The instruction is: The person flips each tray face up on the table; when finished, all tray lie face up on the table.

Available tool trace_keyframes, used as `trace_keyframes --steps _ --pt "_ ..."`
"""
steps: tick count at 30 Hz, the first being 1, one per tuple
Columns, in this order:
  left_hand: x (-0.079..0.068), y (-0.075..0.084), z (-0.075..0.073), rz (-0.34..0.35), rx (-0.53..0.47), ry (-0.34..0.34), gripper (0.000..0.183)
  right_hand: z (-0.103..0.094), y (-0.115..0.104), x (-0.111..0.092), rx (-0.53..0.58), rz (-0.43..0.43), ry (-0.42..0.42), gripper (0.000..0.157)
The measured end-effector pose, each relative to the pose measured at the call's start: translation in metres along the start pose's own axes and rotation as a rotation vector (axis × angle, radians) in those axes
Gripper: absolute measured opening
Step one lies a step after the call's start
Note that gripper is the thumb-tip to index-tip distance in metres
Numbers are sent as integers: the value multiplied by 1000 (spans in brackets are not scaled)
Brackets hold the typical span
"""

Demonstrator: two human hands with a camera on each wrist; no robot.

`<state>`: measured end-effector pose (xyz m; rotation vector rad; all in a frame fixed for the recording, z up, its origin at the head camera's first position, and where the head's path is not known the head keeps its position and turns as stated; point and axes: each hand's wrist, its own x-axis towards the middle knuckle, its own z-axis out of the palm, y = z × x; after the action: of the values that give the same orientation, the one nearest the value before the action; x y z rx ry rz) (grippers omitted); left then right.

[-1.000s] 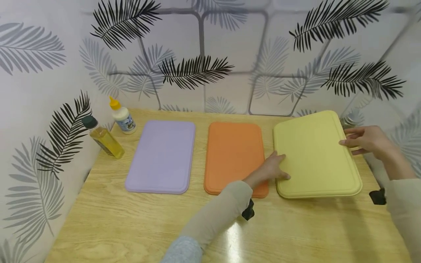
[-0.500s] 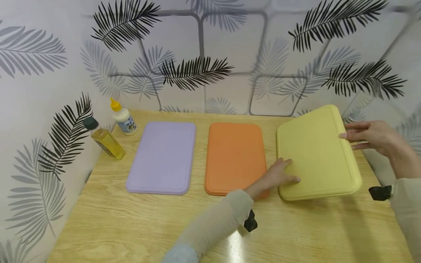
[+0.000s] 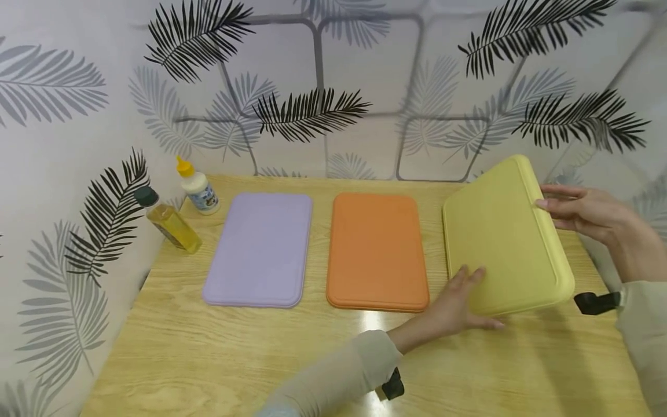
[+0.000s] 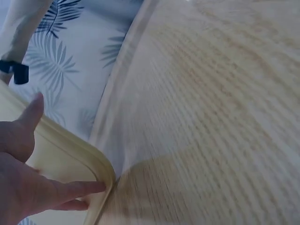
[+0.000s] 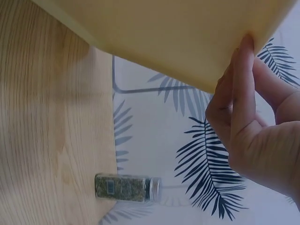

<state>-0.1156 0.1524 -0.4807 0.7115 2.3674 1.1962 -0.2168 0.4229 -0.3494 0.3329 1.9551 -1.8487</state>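
A yellow rectangular board (image 3: pixel 505 237) with rounded corners stands tilted at the right of the table, its left edge low and its right edge raised. My right hand (image 3: pixel 599 214) pinches that raised edge, thumb on the face and fingers behind, as the right wrist view shows from the underside of the board (image 5: pixel 178 37). At the lower left corner my left hand (image 3: pixel 453 307) has its fingers extended against the face, thumb spread away. In the left wrist view, the fingertips of my left hand (image 4: pixel 28 183) lie right by the board's rim.
An orange board (image 3: pixel 376 252) and a lilac board (image 3: pixel 259 249) lie flat to the left. A white bottle with a yellow nozzle (image 3: pixel 200 191) and a bottle of yellow liquid (image 3: pixel 174 226) stand at the far left. Behind the yellow board is a jar of dried herbs (image 5: pixel 126 187).
The yellow board's right side has been lifted, so it tilts more steeply. My left hand has slid down and right, from its left edge to its lower corner; my right hand has risen slightly.
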Motion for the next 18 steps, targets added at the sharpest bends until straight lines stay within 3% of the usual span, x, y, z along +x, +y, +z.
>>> trace_keyframes --steps 9,18 --pt "-8 5 6 141 114 111 100 17 -6 -5 96 -62 -53 32" --pt "-8 7 5 259 44 137 96 42 -14 -5 89 -114 -3 28"
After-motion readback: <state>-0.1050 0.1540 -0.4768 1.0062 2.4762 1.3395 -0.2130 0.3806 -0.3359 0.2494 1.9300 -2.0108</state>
